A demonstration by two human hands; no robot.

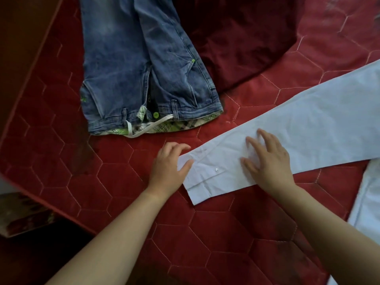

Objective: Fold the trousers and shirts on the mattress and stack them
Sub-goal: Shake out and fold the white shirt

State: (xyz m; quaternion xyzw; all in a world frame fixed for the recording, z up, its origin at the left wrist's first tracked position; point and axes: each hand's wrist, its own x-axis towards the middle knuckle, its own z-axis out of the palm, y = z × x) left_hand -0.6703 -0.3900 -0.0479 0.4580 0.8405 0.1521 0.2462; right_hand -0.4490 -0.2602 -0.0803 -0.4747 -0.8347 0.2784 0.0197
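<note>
- The shirt (368, 202) is white and lies at the right edge of the red mattress (226, 233); only a strip of its body shows there
- Its sleeve (318, 124) runs out flat and slanting from upper right to the middle, ending in the cuff (205, 182) with a small button (216, 170)
- The right hand (269, 159) lies palm down on the sleeve just above the cuff, fingers (251, 141) spread and nearly straight, gripping nothing; I judge it pins and smooths the cloth so the sleeve lies taut
- The left hand (168, 167) is at the cuff's end, thumb on top of the cloth and the other fingers bent at its edge; whether they pinch the cuff or only touch it I cannot tell
- Placed so, it looks set to square the cuff or lift it for a fold back toward the body
- The jeans (133, 68) lie spread out, waistband toward the person, at upper left, well apart from the shirt and untouched, so they remain to be folded
- No stack shows anywhere, so the task seems at an early stage
- Thin cloth like this creases easily, so a fold made without the flat right hand could drag the sleeve askew
</note>
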